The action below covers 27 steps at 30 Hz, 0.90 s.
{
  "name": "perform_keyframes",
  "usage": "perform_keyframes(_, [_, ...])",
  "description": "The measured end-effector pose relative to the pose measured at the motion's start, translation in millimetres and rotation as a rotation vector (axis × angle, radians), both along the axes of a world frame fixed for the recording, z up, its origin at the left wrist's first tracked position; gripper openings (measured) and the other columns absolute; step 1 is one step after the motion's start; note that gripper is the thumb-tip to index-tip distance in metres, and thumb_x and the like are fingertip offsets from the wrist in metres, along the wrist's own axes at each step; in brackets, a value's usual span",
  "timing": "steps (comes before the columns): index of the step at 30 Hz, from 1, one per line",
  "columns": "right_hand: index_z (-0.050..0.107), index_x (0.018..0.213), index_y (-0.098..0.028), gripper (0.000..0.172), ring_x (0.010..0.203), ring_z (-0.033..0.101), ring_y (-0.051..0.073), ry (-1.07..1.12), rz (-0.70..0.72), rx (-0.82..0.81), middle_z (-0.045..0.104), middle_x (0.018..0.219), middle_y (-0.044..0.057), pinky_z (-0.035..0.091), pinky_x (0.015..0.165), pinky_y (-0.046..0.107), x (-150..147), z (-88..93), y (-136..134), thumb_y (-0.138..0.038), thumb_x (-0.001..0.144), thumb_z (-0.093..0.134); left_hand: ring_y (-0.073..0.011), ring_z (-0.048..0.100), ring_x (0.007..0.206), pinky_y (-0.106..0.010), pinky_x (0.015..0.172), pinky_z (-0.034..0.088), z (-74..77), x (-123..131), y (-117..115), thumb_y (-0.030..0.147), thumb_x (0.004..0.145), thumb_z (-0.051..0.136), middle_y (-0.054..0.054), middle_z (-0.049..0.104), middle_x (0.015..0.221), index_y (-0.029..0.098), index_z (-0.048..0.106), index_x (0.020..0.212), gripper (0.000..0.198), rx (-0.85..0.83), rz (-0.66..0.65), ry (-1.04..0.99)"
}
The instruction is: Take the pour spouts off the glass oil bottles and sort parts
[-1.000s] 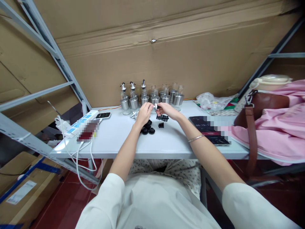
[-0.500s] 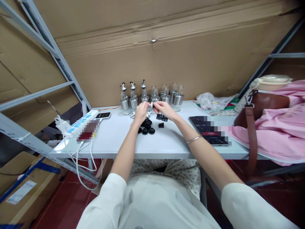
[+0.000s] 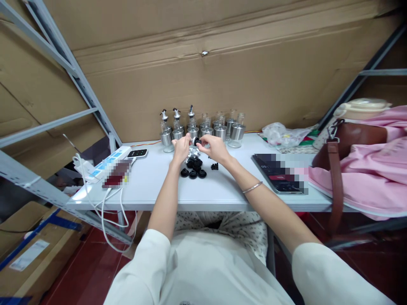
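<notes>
Both my hands meet above the middle of the white table (image 3: 222,190). My left hand (image 3: 181,149) pinches a small silver pourer piece, and my right hand (image 3: 213,148) pinches a small black cap part (image 3: 196,140) against it. Just below them lie several round black stoppers (image 3: 193,168) and a few small black plugs (image 3: 215,166). Behind the hands stands a row of glass bottles with steel bases (image 3: 203,129); three on the left carry silver pourers (image 3: 176,114).
A white power strip (image 3: 108,163) with cables and a small black device (image 3: 137,153) lie at the left. A dark tablet (image 3: 280,171) lies to the right, beside a brown bag (image 3: 346,144) and pink cloth (image 3: 375,169). A plastic bag (image 3: 282,135) sits at the back.
Both hands have drifted slightly left and back toward the bottles, still pinched together. The black cap part now shows between the fingertips.
</notes>
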State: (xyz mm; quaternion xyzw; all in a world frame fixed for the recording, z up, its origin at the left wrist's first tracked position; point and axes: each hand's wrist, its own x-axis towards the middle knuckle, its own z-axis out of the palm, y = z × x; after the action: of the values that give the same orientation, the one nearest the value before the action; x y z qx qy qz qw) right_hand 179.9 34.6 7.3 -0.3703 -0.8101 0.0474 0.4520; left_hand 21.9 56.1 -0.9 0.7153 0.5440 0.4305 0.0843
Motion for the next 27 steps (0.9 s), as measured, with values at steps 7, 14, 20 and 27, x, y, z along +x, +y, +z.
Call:
perform_keyframes(7, [0.054,0.073,-0.022,0.011,0.077,0.056,0.021,-0.037,0.010,0.044,0.061,0.079,0.007,0.043,0.077,0.033,1,0.3,-1,-0.030,0.080,0.053,-0.0152,0.054,0.069,-0.037,0.092,0.031,-1.0,-3,2,0.045,0.098,0.012,-0.001,0.057,0.065,0.017,0.052,0.060,0.062,0.008,0.028,0.035])
perform_keyframes(14, [0.057,0.080,-0.021,0.008,0.085,0.058,0.023,-0.068,0.028,0.087,0.063,0.088,0.010,0.045,0.083,0.036,0,-3.1,4,-0.028,0.081,0.052,-0.0164,0.055,0.069,-0.037,0.091,0.032,-0.7,-1,0,0.044,0.098,0.013,-0.002,0.060,0.063,0.018,0.053,0.057,0.063,0.002,0.049,0.020])
perform_keyframes(20, [0.058,0.090,-0.022,0.017,0.095,0.057,0.022,0.008,0.050,0.117,0.062,0.100,0.008,0.045,0.087,0.035,13,0.0,2,-0.016,0.076,0.050,-0.0201,0.061,0.075,-0.034,0.086,0.037,-7.9,-16,12,0.043,0.098,0.010,-0.005,0.064,0.067,0.019,0.052,0.057,0.063,-0.093,0.148,-0.045])
perform_keyframes(27, [0.056,0.092,-0.020,0.024,0.080,0.056,0.019,0.211,-0.094,0.047,0.058,0.098,0.008,0.047,0.079,0.033,33,-3.6,14,-0.012,0.071,0.049,-0.0262,0.061,0.099,-0.043,0.095,0.033,-15.6,-45,14,0.036,0.097,0.021,-0.009,0.069,0.092,0.021,0.055,0.081,0.040,-0.138,0.329,-0.069])
